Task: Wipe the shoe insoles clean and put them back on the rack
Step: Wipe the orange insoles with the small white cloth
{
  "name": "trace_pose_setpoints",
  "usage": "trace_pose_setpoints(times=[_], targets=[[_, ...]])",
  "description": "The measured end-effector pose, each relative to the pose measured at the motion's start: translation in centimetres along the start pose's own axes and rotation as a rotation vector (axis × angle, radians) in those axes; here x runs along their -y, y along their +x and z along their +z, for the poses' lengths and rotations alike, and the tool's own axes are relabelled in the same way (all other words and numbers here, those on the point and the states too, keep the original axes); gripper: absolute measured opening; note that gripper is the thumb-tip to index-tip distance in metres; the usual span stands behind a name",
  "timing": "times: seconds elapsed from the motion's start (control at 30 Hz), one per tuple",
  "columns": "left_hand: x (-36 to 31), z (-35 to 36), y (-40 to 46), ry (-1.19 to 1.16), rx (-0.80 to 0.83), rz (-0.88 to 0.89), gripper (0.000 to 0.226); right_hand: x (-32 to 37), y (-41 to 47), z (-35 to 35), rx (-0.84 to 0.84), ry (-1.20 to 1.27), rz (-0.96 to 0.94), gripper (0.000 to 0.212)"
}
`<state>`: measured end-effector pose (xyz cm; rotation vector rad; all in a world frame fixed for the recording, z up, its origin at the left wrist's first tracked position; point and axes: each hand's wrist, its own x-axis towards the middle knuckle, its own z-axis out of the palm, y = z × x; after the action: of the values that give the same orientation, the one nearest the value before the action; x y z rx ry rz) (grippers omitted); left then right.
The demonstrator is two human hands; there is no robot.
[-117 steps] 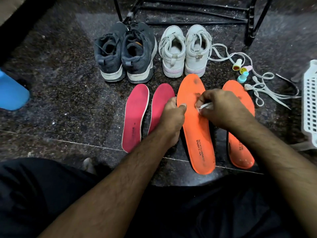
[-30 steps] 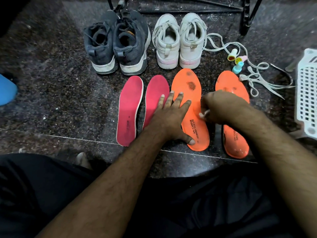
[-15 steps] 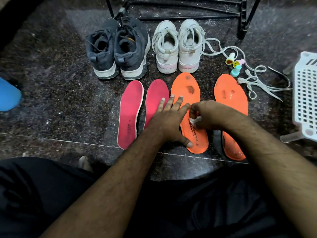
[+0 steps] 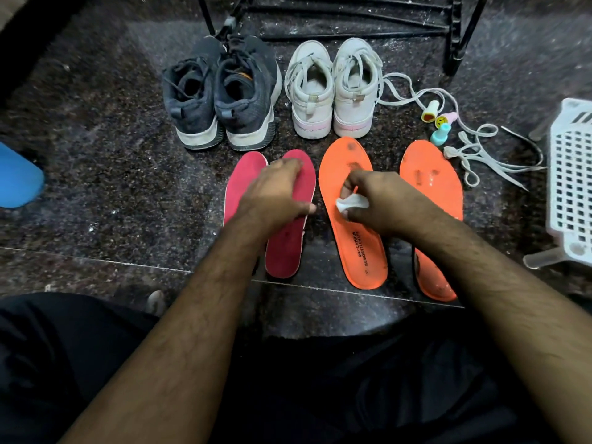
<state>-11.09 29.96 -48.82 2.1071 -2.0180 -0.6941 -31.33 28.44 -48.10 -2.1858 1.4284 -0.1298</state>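
Four insoles lie side by side on the dark stone floor: two red ones (image 4: 244,174) (image 4: 286,251) and two orange ones (image 4: 363,251) (image 4: 431,177). Dark smudges mark the toe ends of both orange insoles. My left hand (image 4: 275,195) is over the red pair with relaxed, slightly bent fingers, covering parts of both; it looks blurred. My right hand (image 4: 381,201) pinches a small white wipe (image 4: 347,202) against the middle of the left orange insole. The black metal rack (image 4: 352,14) stands at the top, behind the shoes.
A dark grey pair of shoes (image 4: 221,97) and a white pair (image 4: 333,91) stand between the insoles and the rack. Loose white laces (image 4: 480,155) and three small coloured bottles (image 4: 439,123) lie right. A white plastic basket (image 4: 573,174) is at the right edge, a blue object (image 4: 16,177) far left.
My left hand has lifted off the left orange insole and shifted left over the red insoles. My right hand with the wipe has moved up that orange insole towards its middle.
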Motion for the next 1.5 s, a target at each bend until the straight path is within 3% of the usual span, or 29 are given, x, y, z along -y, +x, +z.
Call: trace_pose_setpoints(times=[0.17, 0.23, 0.4, 0.63, 0.77, 0.97, 1.07, 1.17, 1.4, 1.5], targets=[[1.3, -0.2, 0.4, -0.015, -0.029, -0.167, 0.061, 1.7, 0.0, 1.8, 0.058, -0.031, -0.12, 0.038], [1.3, 0.1, 0.5, -0.004, -0.033, -0.178, 0.056, 1.8, -0.1, 2.2, 0.084, -0.065, -0.114, 0.032], [1.4, 0.8, 0.2, 0.071, 0.023, -0.169, 0.067, 0.9, 0.0, 2.2, 0.128, -0.109, -0.013, 0.02], [0.8, 0.5, -0.1, 0.046, 0.188, -0.162, 0.097, 1.7, 1.4, 3.0, -0.2, 0.042, -0.157, 0.017], [0.6, 0.4, -0.5, 0.05, 0.21, -0.149, 0.095, 2.6, 2.6, 4.9, -0.263, 0.082, -0.236, 0.016], [1.1, 1.0, -0.8, 0.043, 0.169, -0.131, 0.108, 3.5, 3.7, 5.8, -0.064, -0.149, -0.287, 0.019], [1.2, 1.2, -1.2, 0.059, 0.143, -0.113, 0.112, 4.1, 2.7, 3.4, 0.195, -0.225, -0.31, 0.023], [1.0, 1.0, -1.7, 0.099, 0.125, -0.096, 0.099, 2.9, -0.1, 1.6, 0.417, -0.206, -0.253, 0.032], [-0.1, 1.5, -3.5, 0.216, 0.021, -0.036, 0.05, 1.2, -3.6, -0.1, 0.082, -0.092, -0.114, 0.036], [-0.6, 1.6, -5.1, 0.189, -0.003, -0.026, 0.045, 1.9, -4.6, 0.5, -0.048, -0.018, -0.074, 0.036]])
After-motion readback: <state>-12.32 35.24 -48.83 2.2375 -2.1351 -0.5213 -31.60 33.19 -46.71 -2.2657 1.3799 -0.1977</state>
